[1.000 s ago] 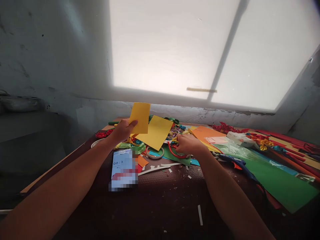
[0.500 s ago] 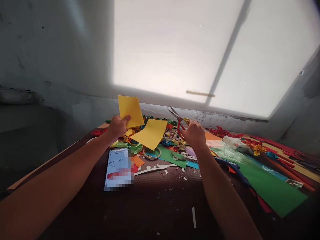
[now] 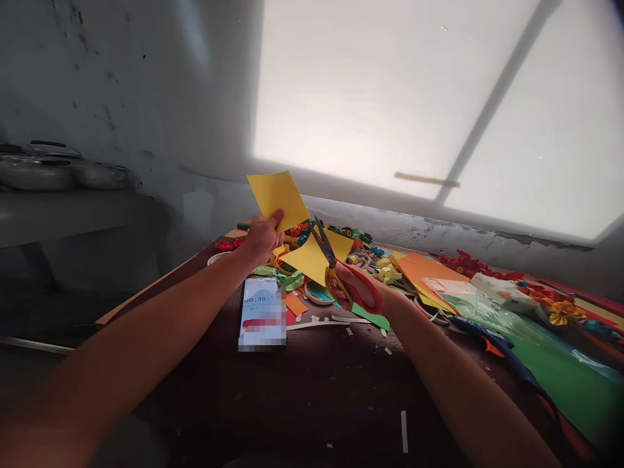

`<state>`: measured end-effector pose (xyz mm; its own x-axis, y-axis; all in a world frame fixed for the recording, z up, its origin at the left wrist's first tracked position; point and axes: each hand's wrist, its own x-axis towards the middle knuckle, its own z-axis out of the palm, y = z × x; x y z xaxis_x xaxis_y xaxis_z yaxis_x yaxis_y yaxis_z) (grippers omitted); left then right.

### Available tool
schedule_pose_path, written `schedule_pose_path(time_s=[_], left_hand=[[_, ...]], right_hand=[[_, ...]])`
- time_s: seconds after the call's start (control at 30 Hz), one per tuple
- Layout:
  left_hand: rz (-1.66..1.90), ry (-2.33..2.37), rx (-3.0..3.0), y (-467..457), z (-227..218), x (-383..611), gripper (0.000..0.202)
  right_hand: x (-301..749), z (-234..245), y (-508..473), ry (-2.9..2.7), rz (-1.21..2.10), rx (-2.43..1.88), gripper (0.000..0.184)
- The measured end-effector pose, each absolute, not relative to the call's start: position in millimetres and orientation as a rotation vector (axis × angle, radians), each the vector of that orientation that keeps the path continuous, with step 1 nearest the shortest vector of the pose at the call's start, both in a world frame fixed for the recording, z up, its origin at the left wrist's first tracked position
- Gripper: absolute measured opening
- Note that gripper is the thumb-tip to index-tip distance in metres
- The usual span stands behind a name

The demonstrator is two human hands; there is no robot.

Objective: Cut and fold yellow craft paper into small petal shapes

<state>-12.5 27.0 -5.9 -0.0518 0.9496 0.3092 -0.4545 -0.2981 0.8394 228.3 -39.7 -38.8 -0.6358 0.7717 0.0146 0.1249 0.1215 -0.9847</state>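
A piece of yellow paper [image 3: 279,196] is pinched in my left hand [image 3: 264,235], its thumb pressed on the near face. My right hand [image 3: 348,286] grips a pair of scissors [image 3: 358,281] with red and yellow handles. The slightly parted blades point up and left, their tips close to the paper's lower right corner; whether they touch it I cannot tell. Behind the blades, a second yellow paper piece [image 3: 312,258] lies on the heap of coloured scraps.
A phone [image 3: 263,315] showing a timer lies on the dark table [image 3: 312,390]. Tape rolls, paper strips and white offcuts are scattered about. To the right are orange paper [image 3: 422,273], a dark blue glue gun [image 3: 507,354] and green sheets [image 3: 575,383]. A wall stands behind.
My right hand has brought the scissors leftward, turning the blades toward the held paper. The view has swung left, so the scene sits further right.
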Motion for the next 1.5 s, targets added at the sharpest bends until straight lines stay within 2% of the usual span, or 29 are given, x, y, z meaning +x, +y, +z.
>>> schedule_pose_path(time_s=[0.23, 0.67, 1.5], left_hand=[[1.635, 0.597, 1.109, 23, -2, -12, 0.020], [1.656, 0.625, 1.138, 27, -5, -11, 0.032], [1.635, 0.639, 1.121, 19, -1, -13, 0.035]], right_hand=[[227, -38, -39, -1.887, 1.501, -0.878, 0.059], [229, -43, -34, -1.808, 1.556, -0.891, 0.053], [227, -39, -38, -1.806, 1.557, -0.868, 0.054]])
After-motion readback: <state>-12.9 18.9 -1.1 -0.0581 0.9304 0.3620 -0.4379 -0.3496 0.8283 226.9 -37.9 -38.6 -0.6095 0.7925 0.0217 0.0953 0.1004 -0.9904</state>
